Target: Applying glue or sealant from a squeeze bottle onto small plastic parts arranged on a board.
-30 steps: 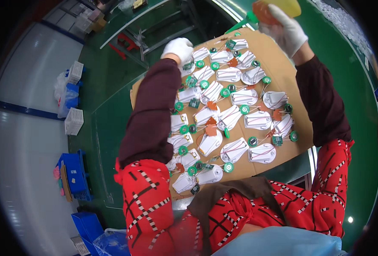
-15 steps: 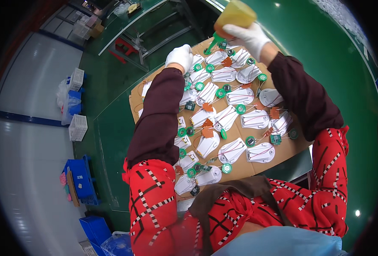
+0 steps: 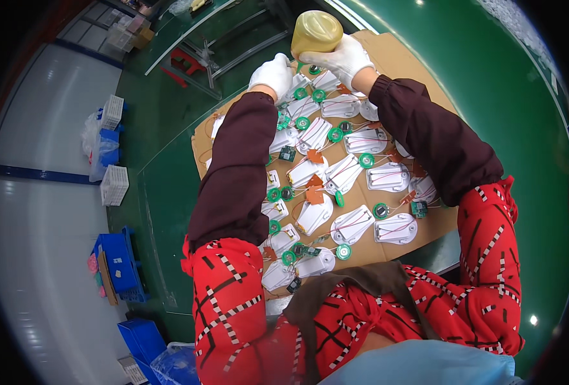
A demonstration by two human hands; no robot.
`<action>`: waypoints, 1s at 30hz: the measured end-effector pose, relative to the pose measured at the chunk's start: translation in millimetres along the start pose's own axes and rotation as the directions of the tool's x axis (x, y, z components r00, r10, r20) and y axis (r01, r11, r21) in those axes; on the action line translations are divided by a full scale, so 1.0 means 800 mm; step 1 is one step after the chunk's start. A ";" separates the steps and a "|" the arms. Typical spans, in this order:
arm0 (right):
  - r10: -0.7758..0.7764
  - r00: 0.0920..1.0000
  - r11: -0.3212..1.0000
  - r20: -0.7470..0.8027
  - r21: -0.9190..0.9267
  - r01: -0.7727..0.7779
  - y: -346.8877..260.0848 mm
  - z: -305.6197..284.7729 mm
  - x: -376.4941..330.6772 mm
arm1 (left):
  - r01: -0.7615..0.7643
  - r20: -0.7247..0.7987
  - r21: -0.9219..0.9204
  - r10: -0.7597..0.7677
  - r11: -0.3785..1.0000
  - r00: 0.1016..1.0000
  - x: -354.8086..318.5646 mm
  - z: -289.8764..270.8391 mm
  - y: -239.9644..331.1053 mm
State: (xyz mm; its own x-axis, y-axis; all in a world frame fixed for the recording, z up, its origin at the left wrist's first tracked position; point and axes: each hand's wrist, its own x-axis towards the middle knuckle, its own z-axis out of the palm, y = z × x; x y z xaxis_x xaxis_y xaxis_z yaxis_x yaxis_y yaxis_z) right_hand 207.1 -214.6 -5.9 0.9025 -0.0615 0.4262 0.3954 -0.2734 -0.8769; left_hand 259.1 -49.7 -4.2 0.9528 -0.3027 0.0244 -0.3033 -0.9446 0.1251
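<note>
My white-gloved right hand (image 3: pixel 349 61) grips a yellowish squeeze bottle (image 3: pixel 316 32), tilted with its base up. Its green nozzle (image 3: pixel 299 66) points down between my hands, at the far edge of the parts. My gloved left hand (image 3: pixel 273 74) is curled closed beside the nozzle; its fingertips and whatever they hold are hidden. Below the hands lie several white plastic housings (image 3: pixel 350 224) with thin red wires. Round green discs (image 3: pixel 366 160), small green circuit boards (image 3: pixel 287 153) and orange-brown pieces (image 3: pixel 315 195) are attached or lie among them.
A brown cardboard sheet (image 3: pixel 355 200) lies under the parts on a green table. At the left stand white crates (image 3: pixel 113 186) and blue bins (image 3: pixel 121 264) on the floor. A metal-framed table (image 3: pixel 246 45) with a red stool (image 3: pixel 183 67) below is beyond my left hand.
My right hand has brought the bottle leftward and slightly down, close to my left hand, and its base now faces me more. The left hand has barely shifted.
</note>
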 end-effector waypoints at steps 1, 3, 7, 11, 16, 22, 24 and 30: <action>0.002 1.000 1.000 0.003 -0.001 -0.002 0.004 0.001 0.002 | -0.001 0.016 -0.009 0.001 1.000 1.000 0.000 -0.001 0.001; -0.004 1.000 0.998 -0.023 -0.059 0.003 0.010 0.002 0.009 | -0.006 0.036 -0.021 0.006 1.000 0.999 -0.002 -0.006 0.009; -0.010 1.000 0.997 0.007 -0.082 0.011 0.017 0.003 0.012 | -0.029 0.095 0.036 0.025 0.999 0.995 -0.001 -0.005 0.011; 0.025 0.999 0.992 0.040 -0.121 -0.020 0.007 0.010 0.011 | -0.047 0.096 0.048 0.042 0.998 0.994 0.005 0.003 -0.004; -0.015 0.999 0.992 0.052 -0.125 0.021 -0.007 0.012 0.007 | -0.055 0.131 0.065 0.046 0.996 0.990 0.003 -0.002 0.000; -0.046 0.998 0.992 0.048 -0.112 0.051 -0.005 0.012 0.007 | -0.035 0.138 0.050 0.028 0.998 0.990 -0.002 -0.009 0.008; -0.024 0.998 0.991 0.063 -0.132 0.032 -0.014 0.007 0.005 | -0.044 0.136 0.056 0.036 0.997 0.990 -0.007 -0.014 0.011; -0.013 0.998 0.987 0.069 -0.161 0.024 -0.007 0.000 0.006 | -0.028 0.149 0.108 0.012 0.994 0.989 -0.005 -0.011 0.011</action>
State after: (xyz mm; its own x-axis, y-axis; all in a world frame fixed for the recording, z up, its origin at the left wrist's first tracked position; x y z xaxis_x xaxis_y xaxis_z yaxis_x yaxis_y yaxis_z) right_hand 209.5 -213.2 1.4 0.9068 0.0082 0.4215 0.3846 -0.4260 -0.8189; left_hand 252.6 -55.5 5.9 0.9363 -0.3292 -0.1225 -0.3297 -0.9439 0.0166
